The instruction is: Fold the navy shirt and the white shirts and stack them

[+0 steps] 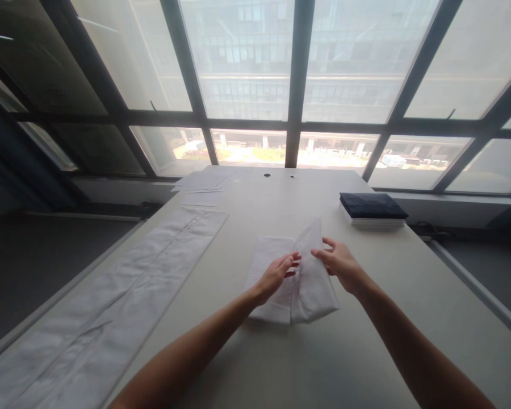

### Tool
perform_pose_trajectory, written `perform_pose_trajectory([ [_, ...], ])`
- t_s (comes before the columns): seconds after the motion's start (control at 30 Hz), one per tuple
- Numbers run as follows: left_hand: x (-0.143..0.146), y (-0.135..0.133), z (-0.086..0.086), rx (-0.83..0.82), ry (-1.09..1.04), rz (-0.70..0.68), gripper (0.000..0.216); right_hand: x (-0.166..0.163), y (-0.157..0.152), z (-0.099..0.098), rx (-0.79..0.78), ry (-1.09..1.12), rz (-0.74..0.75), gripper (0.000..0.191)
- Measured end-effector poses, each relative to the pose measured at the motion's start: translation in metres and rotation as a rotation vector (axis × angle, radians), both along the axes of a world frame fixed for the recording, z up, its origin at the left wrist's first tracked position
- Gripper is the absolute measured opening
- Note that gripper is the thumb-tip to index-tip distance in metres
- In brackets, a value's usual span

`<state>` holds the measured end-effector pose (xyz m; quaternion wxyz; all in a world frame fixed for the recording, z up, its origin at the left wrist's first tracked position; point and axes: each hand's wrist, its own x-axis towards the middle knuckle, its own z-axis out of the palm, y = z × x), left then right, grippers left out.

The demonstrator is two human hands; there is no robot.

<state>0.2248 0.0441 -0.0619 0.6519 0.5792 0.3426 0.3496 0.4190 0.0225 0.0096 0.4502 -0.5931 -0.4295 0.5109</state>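
Note:
A white folded cloth [272,247] lies in the middle of the white table, its right part lifted and tilted up. My right hand [338,264] grips the raised right edge of it, thumb on the near face and fingers behind. At the fold in the middle, my left hand [279,272] has its fingers apart, the tips by the crease. Whether those fingertips touch the cloth is hard to make out.
Along the left side of the table [255,210] lies a long white strip of folded cloth [132,295]. White sheets [202,196] are at the back left. A dark folded cloth [372,205] rests on a white stack [377,224] at the right. Windows [242,62] stand behind.

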Motion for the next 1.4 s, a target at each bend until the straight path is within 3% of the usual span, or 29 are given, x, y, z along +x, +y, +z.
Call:
perform_pose_trajectory([
  [0.2,-0.029,0.02,0.032,-0.224,-0.043,-0.162,0.07,-0.045,0.01,0.005,0.066,0.006,0.115,0.072],
  [0.3,-0.042,0.028,0.042,-0.323,-0.012,-0.194,0.072,-0.062,0.014,-0.002,0.101,0.1,0.257,0.063],
  [0.37,-0.049,0.032,0.041,-0.324,-0.002,-0.156,0.062,-0.066,0.018,-0.011,0.125,0.149,0.299,0.05],
  [0.43,-0.055,0.035,0.035,-0.307,-0.011,-0.103,0.052,-0.063,0.023,-0.026,0.172,0.098,0.219,0.041],
  [0.6,-0.069,0.042,0.014,-0.379,0.026,-0.037,0.047,-0.053,0.038,-0.076,0.346,-0.325,-0.034,0.04],
  [0.77,-0.079,0.044,0.009,-0.41,0.008,-0.05,0.05,-0.063,0.042,-0.109,0.388,-0.683,0.096,0.057],
  [0.97,-0.092,0.038,0.011,-0.194,0.165,0.012,0.058,-0.079,0.047,-0.105,0.325,-0.84,0.185,0.066],
  [1.1,-0.1,0.033,0.003,0.138,0.515,0.16,0.048,-0.087,0.053,-0.101,0.281,-0.882,0.22,0.066],
  [1.2,-0.105,0.03,-0.003,0.314,0.768,0.188,0.046,-0.094,0.053,-0.104,0.281,-0.954,0.272,0.068],
  [1.3,-0.108,0.03,-0.005,0.377,0.998,0.193,0.057,-0.1,0.051,-0.108,0.29,-1.061,0.276,0.073],
  [1.4,-0.108,0.033,-0.002,0.401,1.091,0.165,0.048,-0.103,0.05,-0.107,0.276,-1.111,0.269,0.074],
])
